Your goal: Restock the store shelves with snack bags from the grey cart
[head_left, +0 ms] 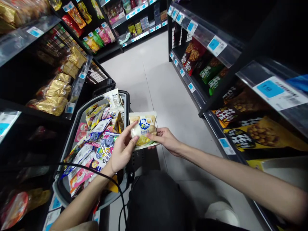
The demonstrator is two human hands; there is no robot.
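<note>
Between my two hands is a cream-coloured snack bag (146, 124) with a blue logo and yellow printing along its lower part. My left hand (124, 146) grips its left side, thumb on the front. From the right, my right hand (166, 140) pinches the lower right corner, thumb in front and fingers behind. To the left of the bag stands a grey shopping basket (127, 99), filled with many colourful snack packets (104, 146). Several white packets (114, 99) stand upright at its far right corner, near the held bag.
Gold-wrapped packages (55, 94) line the left shelf. On the right, dark shelves hold yellow nut-snack bags (264, 133) and red bags (192, 54) behind price tags. A grey tiled floor (154, 73) runs between them. A black cable (96, 171) crosses my left forearm.
</note>
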